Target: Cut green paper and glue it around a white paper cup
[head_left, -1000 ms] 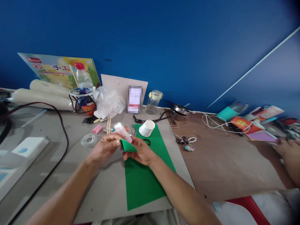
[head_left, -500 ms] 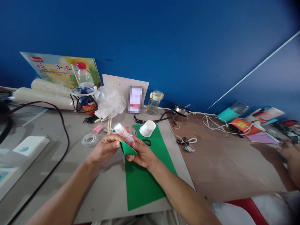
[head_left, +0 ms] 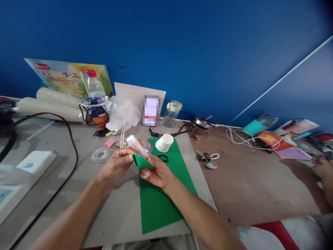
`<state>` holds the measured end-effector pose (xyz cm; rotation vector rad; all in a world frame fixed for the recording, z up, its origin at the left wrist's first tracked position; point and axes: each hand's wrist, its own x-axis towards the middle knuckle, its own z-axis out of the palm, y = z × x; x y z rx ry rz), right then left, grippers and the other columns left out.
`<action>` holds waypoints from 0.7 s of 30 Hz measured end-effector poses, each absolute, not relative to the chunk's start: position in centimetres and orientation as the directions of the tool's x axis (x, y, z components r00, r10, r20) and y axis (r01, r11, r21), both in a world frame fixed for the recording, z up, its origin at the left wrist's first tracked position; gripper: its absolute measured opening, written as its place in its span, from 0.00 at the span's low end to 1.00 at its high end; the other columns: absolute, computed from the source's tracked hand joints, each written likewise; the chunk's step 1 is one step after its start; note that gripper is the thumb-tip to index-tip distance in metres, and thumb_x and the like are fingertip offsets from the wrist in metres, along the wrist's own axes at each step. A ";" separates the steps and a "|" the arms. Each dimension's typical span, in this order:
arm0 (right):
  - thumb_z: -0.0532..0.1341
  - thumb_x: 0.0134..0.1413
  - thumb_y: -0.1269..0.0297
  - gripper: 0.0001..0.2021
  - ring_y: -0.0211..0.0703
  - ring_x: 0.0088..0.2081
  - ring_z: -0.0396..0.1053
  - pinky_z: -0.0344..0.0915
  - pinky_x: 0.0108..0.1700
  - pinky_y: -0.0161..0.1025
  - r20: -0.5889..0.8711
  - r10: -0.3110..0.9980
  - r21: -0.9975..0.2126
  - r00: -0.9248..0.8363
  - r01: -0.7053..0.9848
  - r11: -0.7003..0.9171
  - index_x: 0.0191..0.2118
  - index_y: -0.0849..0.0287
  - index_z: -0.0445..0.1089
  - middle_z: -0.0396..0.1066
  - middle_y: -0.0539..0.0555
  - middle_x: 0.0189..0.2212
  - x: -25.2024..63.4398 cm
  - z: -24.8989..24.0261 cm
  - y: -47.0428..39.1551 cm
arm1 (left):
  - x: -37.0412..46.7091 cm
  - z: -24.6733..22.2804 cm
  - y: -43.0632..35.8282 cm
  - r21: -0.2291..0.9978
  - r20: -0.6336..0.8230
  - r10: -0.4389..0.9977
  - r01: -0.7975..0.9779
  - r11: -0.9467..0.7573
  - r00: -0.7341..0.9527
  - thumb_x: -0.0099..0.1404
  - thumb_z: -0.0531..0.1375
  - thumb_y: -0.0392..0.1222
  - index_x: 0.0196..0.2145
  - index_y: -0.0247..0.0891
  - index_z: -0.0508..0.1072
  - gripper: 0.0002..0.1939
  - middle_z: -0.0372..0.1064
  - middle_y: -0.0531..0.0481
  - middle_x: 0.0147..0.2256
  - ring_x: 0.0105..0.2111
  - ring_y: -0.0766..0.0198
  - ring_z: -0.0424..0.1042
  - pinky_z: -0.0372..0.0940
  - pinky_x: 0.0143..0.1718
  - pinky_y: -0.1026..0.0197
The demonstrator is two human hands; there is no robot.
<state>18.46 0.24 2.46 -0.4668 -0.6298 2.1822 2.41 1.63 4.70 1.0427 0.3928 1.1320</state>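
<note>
Between my hands is a small curled piece of green paper [head_left: 142, 162]. My left hand [head_left: 120, 162] pinches its left edge between thumb and fingers. In my right hand [head_left: 157, 170] is a whitish glue stick [head_left: 135, 144] with pink print, slanting up to the left behind the paper; its lower end is hidden. The right fingers also touch the paper's right side. Beneath lies a large green sheet [head_left: 162, 205]. On its far part a white paper cup [head_left: 164, 143] leans tilted, with a black ring [head_left: 163, 158] close by. A pink cap [head_left: 109, 143] lies left of the glue stick.
A tape roll [head_left: 100, 156] and wooden sticks [head_left: 121, 139] lie beyond my left hand. Along the wall stand a plastic bag [head_left: 123, 113], a phone [head_left: 151, 111] and a glass jar [head_left: 172, 114]. A dark cable [head_left: 74, 146] crosses the left side. Another person's hand [head_left: 324, 166] shows far right.
The glue stick has tipped slightly and moved a little to the left in my right hand. The green piece has turned a little. My left hand keeps its pinch.
</note>
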 end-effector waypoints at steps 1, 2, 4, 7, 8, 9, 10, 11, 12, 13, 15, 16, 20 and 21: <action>0.70 0.44 0.58 0.16 0.30 0.16 0.61 0.57 0.22 0.30 -0.105 0.797 -0.569 -0.594 -0.622 -0.538 0.35 0.59 0.66 0.69 0.44 0.21 18.4 2.5 0.2 | 2.4 4.7 1.6 0.836 0.226 0.885 -0.548 0.039 0.408 0.54 0.67 0.43 0.27 0.37 0.80 0.06 0.75 0.45 0.38 0.35 0.57 0.72 0.67 0.35 0.58; 0.69 0.44 0.59 0.16 0.29 0.16 0.60 0.56 0.22 0.30 -0.098 0.805 -0.558 -0.585 -0.637 -0.531 0.35 0.59 0.65 0.68 0.43 0.20 18.4 2.5 0.1 | 2.4 4.7 1.6 0.838 0.217 0.888 -0.544 0.044 0.405 0.53 0.68 0.43 0.27 0.37 0.80 0.06 0.75 0.45 0.38 0.35 0.57 0.72 0.67 0.35 0.58; 0.68 0.46 0.58 0.15 0.28 0.15 0.57 0.54 0.21 0.30 -0.098 0.808 -0.534 -0.580 -0.655 -0.535 0.33 0.59 0.64 0.67 0.43 0.18 18.3 2.4 0.0 | 2.4 4.6 1.6 0.842 0.191 0.894 -0.536 0.064 0.406 0.53 0.68 0.43 0.27 0.37 0.80 0.07 0.75 0.46 0.36 0.34 0.58 0.73 0.67 0.34 0.57; 0.62 0.52 0.52 0.14 0.28 0.12 0.52 0.52 0.21 0.31 -0.153 0.774 -0.530 -0.615 -0.609 -0.590 0.31 0.59 0.63 0.67 0.44 0.17 18.3 2.6 -0.1 | 2.5 4.4 1.6 0.843 0.174 0.899 -0.533 0.076 0.402 0.52 0.69 0.45 0.26 0.37 0.80 0.08 0.75 0.46 0.33 0.32 0.58 0.72 0.66 0.35 0.57; 0.59 0.54 0.50 0.16 0.28 0.11 0.51 0.52 0.20 0.31 -0.189 0.755 -0.529 -0.628 -0.583 -0.617 0.30 0.59 0.63 0.67 0.45 0.17 18.2 2.8 -0.2 | 2.5 4.4 1.6 0.844 0.175 0.897 -0.531 0.076 0.406 0.52 0.69 0.45 0.26 0.37 0.80 0.08 0.75 0.46 0.31 0.30 0.59 0.72 0.66 0.34 0.57; 0.55 0.57 0.48 0.18 0.27 0.11 0.49 0.50 0.19 0.31 -0.225 0.733 -0.523 -0.642 -0.556 -0.647 0.30 0.59 0.63 0.66 0.45 0.16 18.2 2.9 -0.3 | 2.6 4.3 1.6 0.849 0.175 0.893 -0.523 0.077 0.415 0.52 0.68 0.45 0.26 0.37 0.80 0.08 0.74 0.47 0.29 0.29 0.60 0.72 0.65 0.34 0.57; 0.51 0.59 0.46 0.20 0.27 0.10 0.47 0.48 0.18 0.31 -0.255 0.707 -0.509 -0.660 -0.530 -0.678 0.29 0.59 0.63 0.65 0.45 0.15 18.2 3.2 -0.3 | 2.6 4.2 1.6 0.857 0.173 0.888 -0.510 0.077 0.426 0.52 0.68 0.45 0.26 0.36 0.80 0.08 0.74 0.47 0.27 0.28 0.61 0.71 0.65 0.33 0.58; 0.48 0.60 0.44 0.22 0.27 0.09 0.44 0.46 0.17 0.31 -0.275 0.676 -0.492 -0.684 -0.504 -0.710 0.28 0.59 0.62 0.63 0.45 0.13 18.2 3.4 -0.4 | 2.7 4.1 1.6 0.866 0.170 0.884 -0.494 0.077 0.435 0.53 0.68 0.44 0.26 0.36 0.80 0.08 0.75 0.47 0.27 0.27 0.61 0.71 0.65 0.34 0.58; 0.46 0.61 0.44 0.24 0.27 0.09 0.42 0.44 0.16 0.31 -0.283 0.643 -0.473 -0.712 -0.479 -0.739 0.26 0.59 0.61 0.61 0.44 0.12 18.2 3.6 -0.4 | 2.8 4.1 1.6 0.875 0.165 0.881 -0.478 0.076 0.443 0.53 0.68 0.44 0.27 0.35 0.80 0.09 0.75 0.46 0.28 0.28 0.60 0.71 0.65 0.35 0.57; 0.44 0.62 0.44 0.25 0.27 0.09 0.40 0.43 0.16 0.31 -0.286 0.606 -0.458 -0.743 -0.449 -0.767 0.25 0.59 0.60 0.60 0.44 0.11 18.3 3.7 -0.4 | 2.8 4.0 1.6 0.882 0.159 0.879 -0.464 0.078 0.449 0.52 0.68 0.45 0.27 0.35 0.80 0.09 0.76 0.45 0.29 0.30 0.59 0.72 0.65 0.36 0.57; 0.43 0.62 0.44 0.25 0.27 0.08 0.38 0.42 0.15 0.31 -0.294 0.548 -0.444 -0.783 -0.396 -0.804 0.25 0.58 0.60 0.58 0.44 0.10 18.3 3.8 -0.3 | 2.8 3.8 1.6 0.888 0.147 0.880 -0.453 0.084 0.452 0.51 0.69 0.45 0.27 0.35 0.80 0.10 0.76 0.44 0.31 0.33 0.57 0.72 0.65 0.38 0.56; 0.43 0.62 0.44 0.25 0.27 0.09 0.40 0.42 0.15 0.31 -0.307 0.549 -0.444 -0.777 -0.394 -0.805 0.25 0.59 0.60 0.60 0.44 0.10 18.4 3.8 -0.3 | 2.8 3.8 1.6 0.886 0.142 0.882 -0.455 0.089 0.449 0.51 0.69 0.45 0.26 0.35 0.80 0.10 0.76 0.44 0.30 0.32 0.57 0.72 0.65 0.37 0.56; 0.53 0.57 0.42 0.22 0.32 0.14 0.58 0.55 0.19 0.32 -0.318 0.715 -0.471 -0.623 -0.550 -0.689 0.33 0.59 0.65 0.68 0.47 0.18 18.2 3.1 0.0 | 2.7 4.0 1.6 0.866 0.129 0.893 -0.487 0.110 0.431 0.52 0.69 0.45 0.27 0.37 0.80 0.08 0.74 0.46 0.28 0.27 0.62 0.70 0.65 0.31 0.59; 0.57 0.55 0.45 0.19 0.33 0.16 0.62 0.58 0.21 0.32 -0.298 0.758 -0.482 -0.581 -0.594 -0.644 0.34 0.59 0.65 0.69 0.47 0.20 18.1 2.9 0.1 | 2.7 4.1 1.6 0.862 0.132 0.900 -0.497 0.102 0.415 0.51 0.69 0.45 0.27 0.37 0.80 0.08 0.75 0.46 0.29 0.27 0.62 0.70 0.65 0.31 0.59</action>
